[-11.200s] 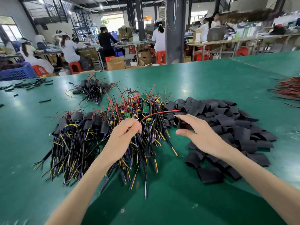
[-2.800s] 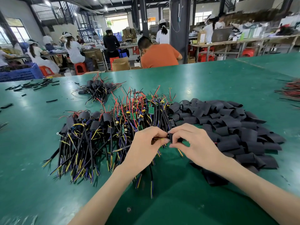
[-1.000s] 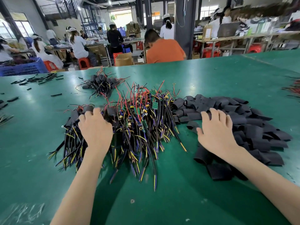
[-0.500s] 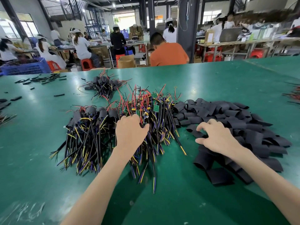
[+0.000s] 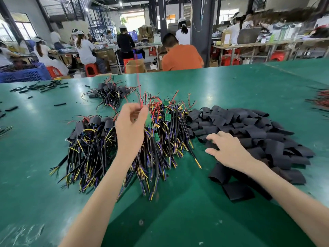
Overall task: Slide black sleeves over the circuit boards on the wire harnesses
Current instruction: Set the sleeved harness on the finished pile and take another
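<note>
The left hand [image 5: 131, 125] is pinching red wires [image 5: 141, 102] above the wire harness pile [image 5: 170, 132], while the right hand [image 5: 229, 151] is resting loosely open on black sleeves [image 5: 258, 125] beside it.

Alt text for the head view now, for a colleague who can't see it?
The left hand pinches red wires held above the harness pile, while the right hand rests on the black sleeves on a green table.

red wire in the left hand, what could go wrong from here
The left hand pinches only a thin red wire above the tangled harness pile; pulling may snag neighbouring harnesses or strain the wire. The right hand rests on the loose sleeves and might scatter them.
</note>
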